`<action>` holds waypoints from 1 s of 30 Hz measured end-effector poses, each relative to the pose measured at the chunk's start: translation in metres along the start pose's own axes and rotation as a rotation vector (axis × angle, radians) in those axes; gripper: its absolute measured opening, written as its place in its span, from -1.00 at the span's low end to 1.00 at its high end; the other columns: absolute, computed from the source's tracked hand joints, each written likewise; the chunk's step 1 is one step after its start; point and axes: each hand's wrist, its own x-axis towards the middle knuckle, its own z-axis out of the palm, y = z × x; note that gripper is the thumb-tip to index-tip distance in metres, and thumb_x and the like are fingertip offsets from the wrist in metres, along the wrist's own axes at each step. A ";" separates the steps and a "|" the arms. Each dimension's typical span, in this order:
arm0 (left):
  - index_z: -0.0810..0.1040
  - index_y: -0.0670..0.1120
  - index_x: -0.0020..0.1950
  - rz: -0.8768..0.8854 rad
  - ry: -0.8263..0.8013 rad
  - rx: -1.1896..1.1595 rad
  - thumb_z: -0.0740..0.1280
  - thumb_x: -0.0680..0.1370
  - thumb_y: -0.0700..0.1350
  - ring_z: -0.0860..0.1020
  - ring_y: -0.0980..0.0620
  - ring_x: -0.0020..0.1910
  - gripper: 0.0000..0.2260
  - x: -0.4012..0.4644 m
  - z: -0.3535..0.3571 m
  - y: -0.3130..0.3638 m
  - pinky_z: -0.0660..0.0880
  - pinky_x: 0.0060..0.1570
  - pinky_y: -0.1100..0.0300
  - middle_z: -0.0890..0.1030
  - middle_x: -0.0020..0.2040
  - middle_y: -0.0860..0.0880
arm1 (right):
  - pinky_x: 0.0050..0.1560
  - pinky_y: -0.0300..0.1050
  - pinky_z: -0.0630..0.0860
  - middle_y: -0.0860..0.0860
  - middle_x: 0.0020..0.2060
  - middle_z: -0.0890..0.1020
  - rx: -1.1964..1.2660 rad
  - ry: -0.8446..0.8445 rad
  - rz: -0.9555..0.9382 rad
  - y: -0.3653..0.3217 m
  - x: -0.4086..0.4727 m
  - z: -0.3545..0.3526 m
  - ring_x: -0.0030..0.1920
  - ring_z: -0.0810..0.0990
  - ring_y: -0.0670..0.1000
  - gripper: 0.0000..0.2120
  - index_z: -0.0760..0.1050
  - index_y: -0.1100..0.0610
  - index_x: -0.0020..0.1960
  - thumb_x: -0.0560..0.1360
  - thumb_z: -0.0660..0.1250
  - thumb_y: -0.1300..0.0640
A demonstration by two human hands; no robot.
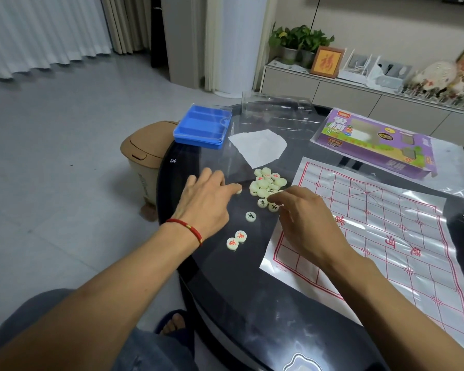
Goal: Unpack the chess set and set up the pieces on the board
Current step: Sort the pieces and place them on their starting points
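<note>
A pile of cream round chess pieces point(268, 182) with red and black characters lies on the dark glass table. Three more pieces lie apart nearer me: one black-marked point(250, 216) and two red-marked point(236, 239). The plastic board sheet point(402, 236) with red grid lines is spread at the right, with no pieces on it. My left hand point(208, 202) lies flat, its fingertip touching a single piece point(239, 190) left of the pile. My right hand point(303, 218) reaches the pile's near edge, fingertips on a piece point(273, 208).
An empty blue tray point(201, 127) with a clear lid stands at the table's far left edge. A white paper point(257, 148), a clear plastic cover point(276, 108) and the purple box point(378, 143) lie behind the pile. A tan bin point(142, 153) stands on the floor.
</note>
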 end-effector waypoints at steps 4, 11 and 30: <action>0.51 0.04 0.39 -0.042 -0.020 -0.055 0.21 0.53 -0.29 0.37 -0.08 0.17 -0.53 0.003 -0.003 -0.007 0.39 0.13 0.03 0.48 0.11 -0.03 | 0.30 0.03 0.32 0.02 0.34 0.48 -0.132 -0.067 -0.028 -0.004 -0.006 0.008 0.29 0.40 0.10 -0.60 0.39 -0.05 0.48 0.66 0.21 0.12; 0.60 -0.04 0.31 0.054 0.060 -0.292 0.24 0.47 -0.37 0.44 -0.06 0.07 -0.53 -0.008 -0.012 -0.002 0.52 0.08 -0.01 0.52 0.03 -0.04 | 0.16 -0.03 0.32 0.02 0.25 0.54 -0.093 -0.073 -0.113 -0.007 -0.009 0.006 0.20 0.42 0.08 -0.62 0.47 -0.03 0.44 0.64 0.23 0.14; 0.62 0.06 0.22 -0.003 -0.137 -0.481 0.24 0.59 -0.25 0.52 0.17 -0.07 -0.68 -0.031 -0.031 0.006 0.52 0.03 0.21 0.56 -0.07 0.10 | -0.06 -0.11 0.53 -0.07 0.01 0.64 0.108 -0.129 -0.302 -0.013 -0.015 -0.013 0.00 0.54 -0.05 -0.79 0.63 -0.06 0.20 0.60 0.35 0.10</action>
